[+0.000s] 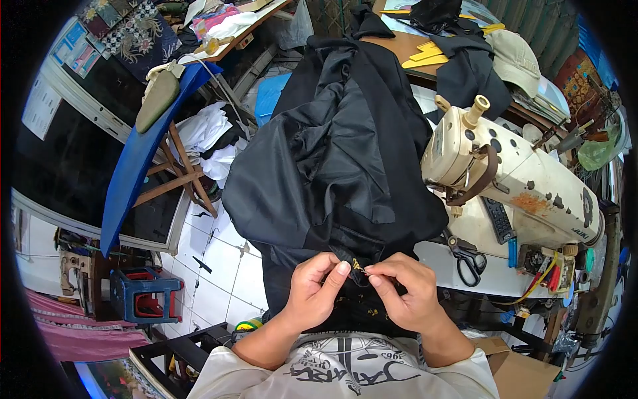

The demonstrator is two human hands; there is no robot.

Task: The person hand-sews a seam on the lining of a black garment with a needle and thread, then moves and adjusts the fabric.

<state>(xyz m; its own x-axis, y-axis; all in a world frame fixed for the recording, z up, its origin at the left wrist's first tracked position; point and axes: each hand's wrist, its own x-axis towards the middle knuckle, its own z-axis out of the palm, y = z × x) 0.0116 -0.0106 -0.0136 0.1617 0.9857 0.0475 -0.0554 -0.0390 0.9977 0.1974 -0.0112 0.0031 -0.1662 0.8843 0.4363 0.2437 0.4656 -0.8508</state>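
Note:
A black garment with a shiny lining is spread over the person's lap and up toward the table. Its near edge, with small yellow marks or threads, lies between my two hands. My left hand pinches this edge between thumb and index finger. On the other side, my right hand has thumb and index finger pressed together at the same edge, close to the left fingertips. Whether a needle or other small item is between the right fingertips is too small to tell.
To the right stands a cream sewing machine, with black scissors and a dark remote beside it. A blue ironing board is at the left, above a blue stool. A cap lies at the back right.

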